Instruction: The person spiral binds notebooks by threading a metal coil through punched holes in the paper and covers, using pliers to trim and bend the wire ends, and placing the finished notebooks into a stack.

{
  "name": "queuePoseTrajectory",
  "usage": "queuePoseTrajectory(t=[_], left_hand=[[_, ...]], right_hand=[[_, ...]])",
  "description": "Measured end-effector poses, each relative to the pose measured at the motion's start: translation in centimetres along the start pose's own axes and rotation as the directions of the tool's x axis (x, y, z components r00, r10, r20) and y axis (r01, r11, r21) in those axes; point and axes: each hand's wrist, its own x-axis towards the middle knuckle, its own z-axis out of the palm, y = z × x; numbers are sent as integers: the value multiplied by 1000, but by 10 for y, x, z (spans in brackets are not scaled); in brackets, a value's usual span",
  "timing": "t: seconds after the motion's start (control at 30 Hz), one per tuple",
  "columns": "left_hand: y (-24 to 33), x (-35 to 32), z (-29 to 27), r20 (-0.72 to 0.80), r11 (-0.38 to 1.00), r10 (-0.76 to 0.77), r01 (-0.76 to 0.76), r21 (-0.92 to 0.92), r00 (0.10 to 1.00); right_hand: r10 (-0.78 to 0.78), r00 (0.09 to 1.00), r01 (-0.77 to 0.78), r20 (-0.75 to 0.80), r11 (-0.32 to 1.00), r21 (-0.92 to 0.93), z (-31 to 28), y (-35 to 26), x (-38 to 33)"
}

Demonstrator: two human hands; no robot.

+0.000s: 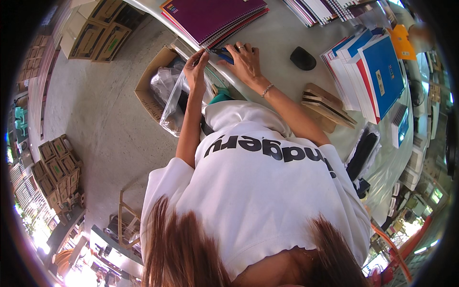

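On the table (pixel 277 60), purple spiral notebooks (pixel 215 18) lay stacked by the left edge. The right hand (pixel 244 63) gripped blue-handled pliers (pixel 226 58) near their binding; the left hand (pixel 195 68) pinched something indistinct. Work there seemed unfinished; completed copies couldn't be told; the pliers' tips were obscured.

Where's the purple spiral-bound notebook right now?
In the head view, the purple spiral-bound notebook lies top centre-left, atop a stack on the grey table, just beyond the left hand and right hand.
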Motion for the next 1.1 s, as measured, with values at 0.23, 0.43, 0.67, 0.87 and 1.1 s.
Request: queuePoseTrajectory(t=[0.23,0.43,0.67,0.87,1.1], left_hand=[[1,-3,1,11,999,15,-15,-29,1000],[0,-2,0,9,999,2,-2,-32,1000],[-1,-2,1,-1,1000,4,-4,-20,1000],[-4,-1,-1,10,1000,15,-15,-18,1000],[-4,-1,-1,-25,1000,-18,17,-25,1000]], right_hand=[[38,999,-39,26,999,37,-1,-3,-2],[63,998,-62,-6,997,55,-2,-3,-4],[51,999,-52,20,998,45,2,-5,-3],[29,999,-31,18,992,123,5,-4,1],[33,980,-78,194,971,225,-5,3,8]])
